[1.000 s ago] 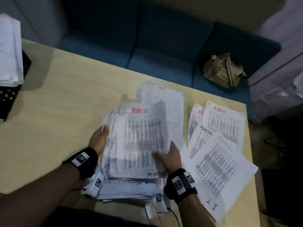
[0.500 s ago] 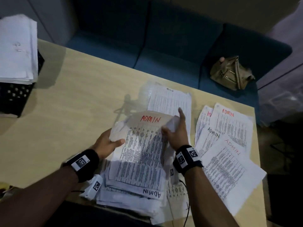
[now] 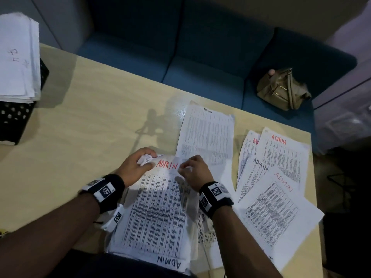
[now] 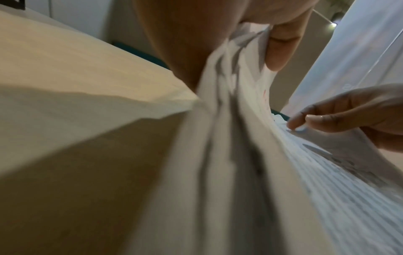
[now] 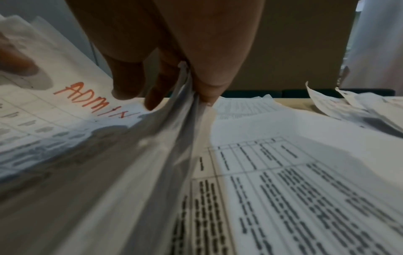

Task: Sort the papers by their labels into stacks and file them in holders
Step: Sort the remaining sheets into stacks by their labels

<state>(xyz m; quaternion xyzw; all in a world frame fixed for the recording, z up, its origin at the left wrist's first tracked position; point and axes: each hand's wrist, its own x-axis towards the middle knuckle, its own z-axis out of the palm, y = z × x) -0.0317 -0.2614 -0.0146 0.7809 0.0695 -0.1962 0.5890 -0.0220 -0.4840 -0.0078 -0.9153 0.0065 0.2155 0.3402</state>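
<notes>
Sorting step, mid-stack. Thick stack of white printed sheets (image 3: 158,213), top one marked ADMIN in red, lies on pale wooden counter (image 3: 84,125) at near edge. Left hand (image 3: 136,165) fingers curled, gripping far-left corner; right hand (image 3: 192,169) pinches far-right edge. Next, probably: move top sheet right onto fanned ADMIN pile (image 3: 277,177).

Pale wooden table (image 3: 84,121) as landmark. At its near edge, thick stack of white printed sheets (image 3: 156,213), top one marked ADMIN in red. Left hand (image 3: 136,165) grips the stack's far left corner; right hand (image 3: 192,169) apparently pinches the far right. Beyond the table, blue sofa (image 3: 200,63).
</notes>
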